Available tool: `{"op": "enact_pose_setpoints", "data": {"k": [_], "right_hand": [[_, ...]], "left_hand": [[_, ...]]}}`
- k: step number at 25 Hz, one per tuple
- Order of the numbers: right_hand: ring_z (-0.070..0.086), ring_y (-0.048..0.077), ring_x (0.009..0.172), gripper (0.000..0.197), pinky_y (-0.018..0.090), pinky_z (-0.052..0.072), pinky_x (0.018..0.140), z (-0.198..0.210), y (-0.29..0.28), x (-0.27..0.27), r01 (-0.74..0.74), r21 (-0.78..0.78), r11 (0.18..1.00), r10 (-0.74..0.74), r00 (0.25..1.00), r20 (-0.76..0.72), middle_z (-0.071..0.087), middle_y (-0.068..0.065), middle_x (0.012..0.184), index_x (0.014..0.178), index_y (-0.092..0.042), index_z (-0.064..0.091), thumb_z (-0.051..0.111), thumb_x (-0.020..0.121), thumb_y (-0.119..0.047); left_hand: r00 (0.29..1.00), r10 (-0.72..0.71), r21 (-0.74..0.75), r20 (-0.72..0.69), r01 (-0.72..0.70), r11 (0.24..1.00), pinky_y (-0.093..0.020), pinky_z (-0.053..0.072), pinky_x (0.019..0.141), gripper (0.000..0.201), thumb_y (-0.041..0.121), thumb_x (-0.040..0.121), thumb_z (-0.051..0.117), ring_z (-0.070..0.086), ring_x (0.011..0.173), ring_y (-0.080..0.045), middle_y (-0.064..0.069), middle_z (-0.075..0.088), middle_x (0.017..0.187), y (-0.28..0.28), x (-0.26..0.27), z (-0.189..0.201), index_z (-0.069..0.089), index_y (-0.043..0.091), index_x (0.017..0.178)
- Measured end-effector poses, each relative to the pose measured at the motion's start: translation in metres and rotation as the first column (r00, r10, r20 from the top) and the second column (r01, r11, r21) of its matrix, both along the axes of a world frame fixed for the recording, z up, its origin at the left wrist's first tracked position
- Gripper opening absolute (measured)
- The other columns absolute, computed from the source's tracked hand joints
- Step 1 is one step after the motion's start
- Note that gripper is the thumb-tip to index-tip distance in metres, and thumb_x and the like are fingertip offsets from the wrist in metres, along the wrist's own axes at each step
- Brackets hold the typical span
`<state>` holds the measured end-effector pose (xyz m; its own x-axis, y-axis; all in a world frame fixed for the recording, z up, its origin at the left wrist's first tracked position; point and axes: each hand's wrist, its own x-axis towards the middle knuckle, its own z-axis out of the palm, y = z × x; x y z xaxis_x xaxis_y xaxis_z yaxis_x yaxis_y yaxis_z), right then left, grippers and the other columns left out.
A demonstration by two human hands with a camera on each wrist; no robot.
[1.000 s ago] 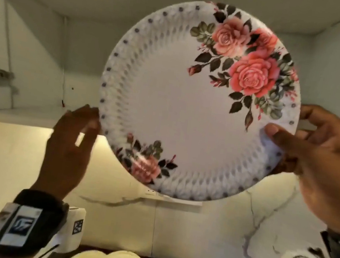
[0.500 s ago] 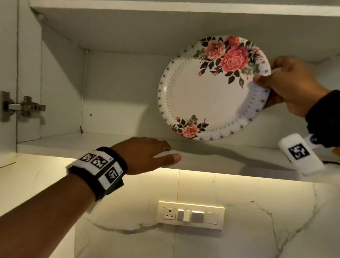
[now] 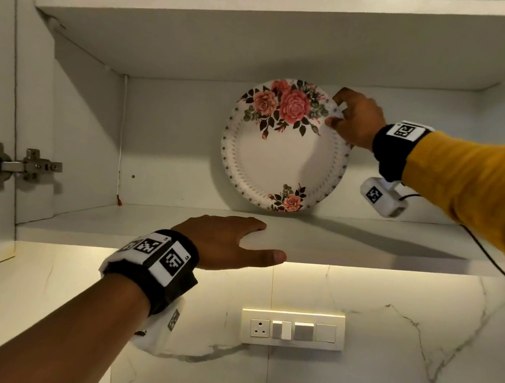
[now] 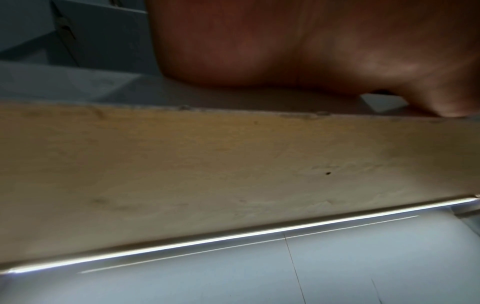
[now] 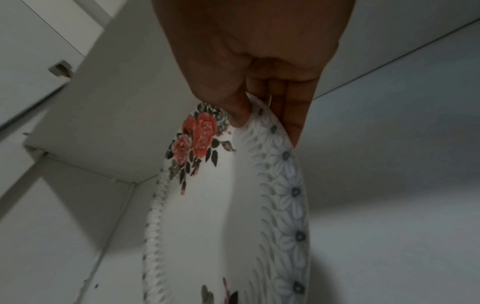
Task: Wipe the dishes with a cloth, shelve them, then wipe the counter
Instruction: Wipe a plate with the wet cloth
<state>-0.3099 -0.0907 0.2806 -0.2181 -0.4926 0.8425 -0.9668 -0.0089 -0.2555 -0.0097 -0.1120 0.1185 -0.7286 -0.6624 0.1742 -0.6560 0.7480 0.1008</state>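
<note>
A white plate (image 3: 281, 159) with pink roses stands on edge at the back of the lower cupboard shelf (image 3: 350, 242), face toward me. My right hand (image 3: 347, 120) pinches its upper right rim, thumb on the front and fingers behind. The right wrist view shows the same plate (image 5: 221, 216) hanging below that right hand (image 5: 259, 102). My left hand (image 3: 228, 242) lies flat on the shelf's front edge with straight fingers, holding nothing. In the left wrist view only the palm (image 4: 285, 45) and the shelf's front edge (image 4: 207, 164) show.
A second shelf (image 3: 268, 10) runs above the plate. The open cupboard door with a metal hinge (image 3: 23, 164) stands at the left. Below the shelf, a marble wall carries a switch panel (image 3: 292, 330) under a strip light.
The right hand has carried the plate down and back into the cupboard until its lower rim stands on the shelf. The left hand has stayed on the shelf edge since half a second ago.
</note>
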Motion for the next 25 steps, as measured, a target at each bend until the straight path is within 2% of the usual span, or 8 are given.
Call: {"op": "enact_pose_setpoints", "data": {"k": [4, 9, 13, 16, 18, 20, 22, 25], "right_hand": [[0.059, 0.028, 0.091, 0.033, 0.034, 0.049, 0.079, 0.002, -0.040, -0.007, -0.015, 0.081, 0.997, 0.012, 0.999, 0.038, 0.062, 0.008, 0.097, 0.124, -0.017, 0.061, 0.073, 0.096, -0.029], [0.065, 0.033, 0.108, 0.035, 0.031, 0.046, 0.079, 0.000, -0.074, -0.027, -0.003, 0.120, 0.993, -0.008, 0.996, 0.084, 0.064, 0.012, 0.119, 0.127, -0.018, 0.058, 0.073, 0.096, -0.029], [0.063, 0.038, 0.117, 0.037, 0.046, 0.061, 0.085, 0.005, -0.085, -0.036, 0.023, 0.121, 0.992, -0.032, 0.997, 0.075, 0.063, 0.014, 0.134, 0.129, -0.022, 0.058, 0.073, 0.096, -0.030], [0.062, 0.040, 0.114, 0.041, 0.049, 0.061, 0.087, 0.009, -0.088, -0.043, 0.061, 0.132, 0.989, -0.069, 0.996, 0.056, 0.062, 0.015, 0.133, 0.131, -0.024, 0.055, 0.073, 0.095, -0.030], [0.062, 0.040, 0.108, 0.052, 0.049, 0.059, 0.086, 0.008, -0.088, -0.047, 0.068, 0.148, 0.987, -0.078, 0.995, 0.062, 0.061, 0.015, 0.124, 0.138, -0.025, 0.046, 0.074, 0.094, -0.029], [0.062, 0.039, 0.099, 0.063, 0.043, 0.052, 0.082, 0.006, -0.087, -0.051, 0.065, 0.130, 0.989, -0.072, 0.996, 0.049, 0.059, 0.014, 0.112, 0.144, -0.028, 0.035, 0.073, 0.094, -0.025], [0.062, 0.039, 0.097, 0.068, 0.039, 0.046, 0.080, 0.002, -0.088, -0.051, 0.091, 0.127, 0.988, -0.089, 0.996, -0.020, 0.060, 0.018, 0.115, 0.148, -0.033, 0.030, 0.071, 0.094, -0.023], [0.061, 0.045, 0.106, 0.072, 0.041, 0.046, 0.081, -0.002, -0.090, -0.052, 0.124, 0.149, 0.981, -0.114, 0.991, -0.069, 0.052, 0.022, 0.128, 0.152, -0.039, 0.026, 0.068, 0.094, -0.025]], "left_hand": [[1.000, -0.016, 0.021, 0.003, 0.016, 1.000, -0.039, 0.025, 0.124, 0.102, 0.102, 0.068, 0.030, 0.028, 0.153, -0.014, 0.021, 0.019, 0.169, -0.004, 0.000, 0.000, 0.019, 0.054, 0.157], [1.000, -0.016, 0.025, -0.005, 0.017, 1.000, -0.040, 0.031, 0.122, 0.100, 0.103, 0.068, 0.032, 0.034, 0.148, -0.013, 0.023, 0.023, 0.167, -0.006, -0.001, 0.001, 0.020, 0.055, 0.156], [1.000, -0.027, 0.016, 0.000, 0.027, 0.999, -0.039, 0.032, 0.121, 0.099, 0.101, 0.071, 0.034, 0.036, 0.147, -0.012, 0.022, 0.024, 0.167, -0.005, 0.000, 0.001, 0.019, 0.053, 0.157], [1.000, -0.020, 0.029, -0.010, 0.021, 0.999, -0.036, 0.032, 0.120, 0.097, 0.095, 0.074, 0.037, 0.036, 0.146, -0.011, 0.022, 0.026, 0.166, -0.002, 0.000, 0.003, 0.020, 0.050, 0.158], [1.000, -0.013, 0.041, -0.016, 0.014, 0.999, -0.036, 0.031, 0.121, 0.099, 0.097, 0.071, 0.036, 0.035, 0.146, -0.011, 0.022, 0.026, 0.166, -0.001, 0.000, 0.003, 0.021, 0.052, 0.158], [1.000, -0.005, 0.047, -0.026, 0.006, 0.999, -0.035, 0.030, 0.122, 0.100, 0.100, 0.067, 0.036, 0.034, 0.147, -0.010, 0.025, 0.025, 0.166, -0.001, 0.001, 0.001, 0.021, 0.055, 0.156], [0.999, 0.000, 0.043, -0.046, 0.002, 0.999, -0.034, 0.032, 0.120, 0.098, 0.101, 0.067, 0.038, 0.037, 0.145, -0.009, 0.027, 0.028, 0.164, -0.002, 0.002, 0.001, 0.022, 0.058, 0.154], [0.999, 0.002, 0.049, -0.051, 0.000, 0.999, -0.033, 0.032, 0.119, 0.101, 0.101, 0.065, 0.038, 0.038, 0.143, -0.008, 0.026, 0.029, 0.163, -0.001, 0.002, 0.001, 0.023, 0.057, 0.154]]}}
